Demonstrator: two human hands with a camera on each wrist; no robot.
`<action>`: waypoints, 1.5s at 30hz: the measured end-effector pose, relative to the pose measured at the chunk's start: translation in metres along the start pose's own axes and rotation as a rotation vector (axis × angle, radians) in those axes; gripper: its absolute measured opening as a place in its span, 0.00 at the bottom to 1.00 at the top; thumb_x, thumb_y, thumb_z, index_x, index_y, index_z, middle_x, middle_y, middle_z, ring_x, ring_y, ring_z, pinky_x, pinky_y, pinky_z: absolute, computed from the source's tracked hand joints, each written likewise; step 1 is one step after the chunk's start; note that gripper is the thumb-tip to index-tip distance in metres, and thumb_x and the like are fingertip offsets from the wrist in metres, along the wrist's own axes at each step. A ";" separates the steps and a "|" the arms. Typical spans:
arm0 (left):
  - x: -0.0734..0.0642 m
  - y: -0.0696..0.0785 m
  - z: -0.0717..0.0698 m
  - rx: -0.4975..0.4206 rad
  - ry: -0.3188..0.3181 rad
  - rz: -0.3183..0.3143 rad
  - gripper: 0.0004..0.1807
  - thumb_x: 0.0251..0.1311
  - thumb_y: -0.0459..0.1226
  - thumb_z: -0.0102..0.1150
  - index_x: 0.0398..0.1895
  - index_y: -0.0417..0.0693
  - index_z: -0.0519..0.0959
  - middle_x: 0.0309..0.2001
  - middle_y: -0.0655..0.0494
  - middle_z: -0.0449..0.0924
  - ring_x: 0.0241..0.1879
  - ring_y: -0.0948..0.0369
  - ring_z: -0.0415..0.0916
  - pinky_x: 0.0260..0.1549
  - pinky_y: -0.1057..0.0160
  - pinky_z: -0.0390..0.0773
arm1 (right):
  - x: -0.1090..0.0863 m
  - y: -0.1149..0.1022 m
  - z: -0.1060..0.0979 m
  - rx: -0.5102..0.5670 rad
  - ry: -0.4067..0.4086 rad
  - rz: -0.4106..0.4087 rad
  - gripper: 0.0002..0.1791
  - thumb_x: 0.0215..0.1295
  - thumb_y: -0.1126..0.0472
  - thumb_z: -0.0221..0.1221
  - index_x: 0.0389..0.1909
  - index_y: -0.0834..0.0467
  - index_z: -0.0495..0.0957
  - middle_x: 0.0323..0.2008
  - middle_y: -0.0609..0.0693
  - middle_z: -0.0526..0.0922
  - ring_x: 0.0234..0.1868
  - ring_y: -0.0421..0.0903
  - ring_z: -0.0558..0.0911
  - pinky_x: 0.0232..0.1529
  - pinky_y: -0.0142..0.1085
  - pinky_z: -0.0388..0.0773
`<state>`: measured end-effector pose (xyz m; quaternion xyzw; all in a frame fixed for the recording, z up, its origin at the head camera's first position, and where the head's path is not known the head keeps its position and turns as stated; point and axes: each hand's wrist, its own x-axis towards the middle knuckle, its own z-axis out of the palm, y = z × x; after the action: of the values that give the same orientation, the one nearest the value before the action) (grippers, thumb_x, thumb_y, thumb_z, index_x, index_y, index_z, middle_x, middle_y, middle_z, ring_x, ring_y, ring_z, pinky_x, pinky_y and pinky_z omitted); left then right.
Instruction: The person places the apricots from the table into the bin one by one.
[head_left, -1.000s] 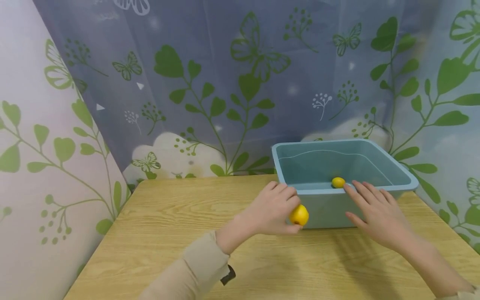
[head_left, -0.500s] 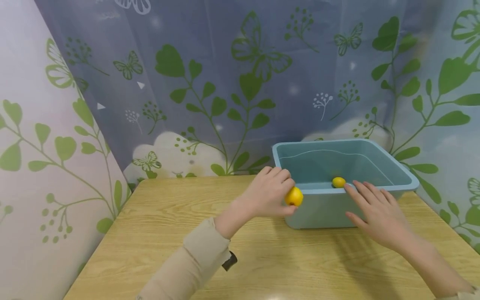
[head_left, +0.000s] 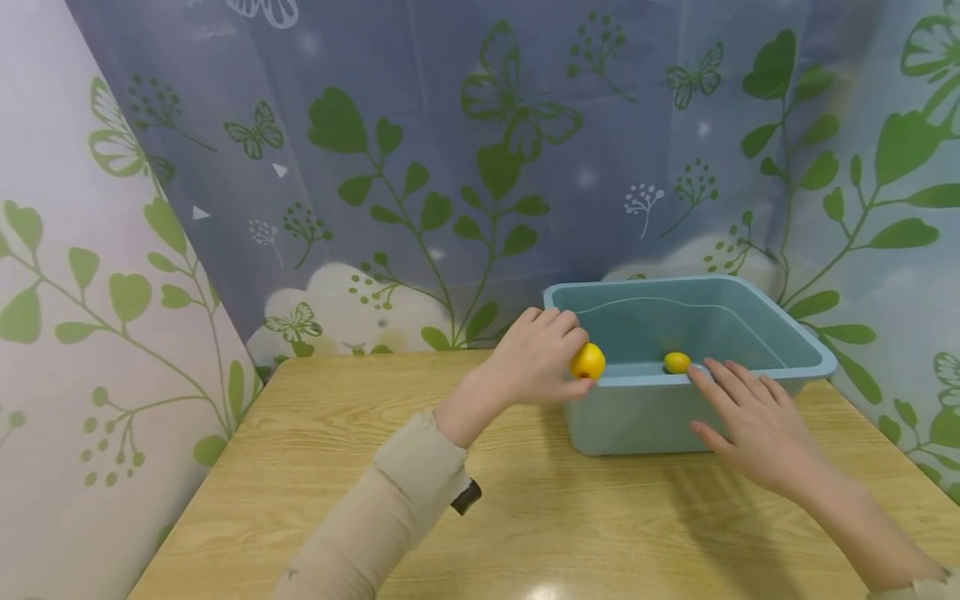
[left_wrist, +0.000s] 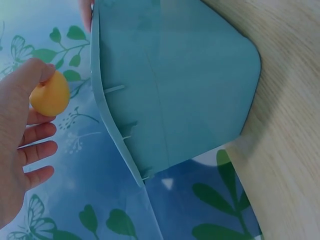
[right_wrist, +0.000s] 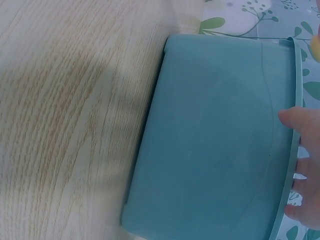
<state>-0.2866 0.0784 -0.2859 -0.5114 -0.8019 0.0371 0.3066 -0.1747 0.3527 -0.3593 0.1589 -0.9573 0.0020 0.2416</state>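
My left hand (head_left: 536, 357) pinches a round yellow fruit (head_left: 588, 361) with a dark dimple, level with the left front rim of a blue-green plastic bin (head_left: 645, 417). In the left wrist view the fruit (left_wrist: 51, 94) sits between thumb and index finger, the other fingers lying free. At the bin's front rim, my right hand (head_left: 750, 429) is spread with straight fingers reaching over the edge. The right wrist view has its thumb (right_wrist: 287, 118) overlapping the bin's outer wall just below the rim. A smaller yellow fruit (head_left: 677, 363) lies on the bin floor near the right fingertips.
The bin stands toward the right back of a wood-grain table (head_left: 360, 417). Behind the table hangs a blue cloth (head_left: 420, 167) printed with green leaves and butterflies. A paler printed cloth (head_left: 82, 333) borders the left side. A dark strap (head_left: 467, 497) shows under the left cuff.
My left hand has risen with the yellow fruit from in front of the bin's wall up to its rim, shifting slightly left. The right hand, bin and smaller fruit have stayed in place.
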 end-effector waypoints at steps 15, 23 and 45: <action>0.026 -0.002 0.001 -0.014 -0.036 -0.043 0.20 0.55 0.57 0.51 0.36 0.53 0.75 0.32 0.60 0.68 0.32 0.61 0.64 0.35 0.66 0.63 | 0.000 0.001 -0.001 0.004 -0.009 0.004 0.39 0.56 0.53 0.62 0.66 0.62 0.59 0.61 0.66 0.64 0.60 0.65 0.61 0.54 0.61 0.55; 0.037 -0.003 0.004 -0.052 -0.130 -0.103 0.20 0.57 0.58 0.50 0.38 0.53 0.74 0.36 0.61 0.68 0.36 0.62 0.65 0.37 0.65 0.64 | -0.001 0.000 0.000 0.004 -0.001 -0.004 0.39 0.57 0.52 0.62 0.67 0.60 0.59 0.60 0.66 0.65 0.60 0.65 0.61 0.53 0.61 0.55; 0.045 0.003 0.008 0.068 -0.208 -0.138 0.30 0.61 0.61 0.43 0.58 0.55 0.72 0.48 0.60 0.73 0.48 0.59 0.69 0.47 0.59 0.67 | 0.000 0.002 0.002 0.008 0.041 -0.023 0.40 0.54 0.53 0.64 0.66 0.61 0.60 0.59 0.66 0.66 0.58 0.65 0.63 0.51 0.61 0.57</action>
<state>-0.3013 0.1198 -0.2727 -0.4379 -0.8608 0.0961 0.2408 -0.1763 0.3540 -0.3607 0.1708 -0.9502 0.0065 0.2607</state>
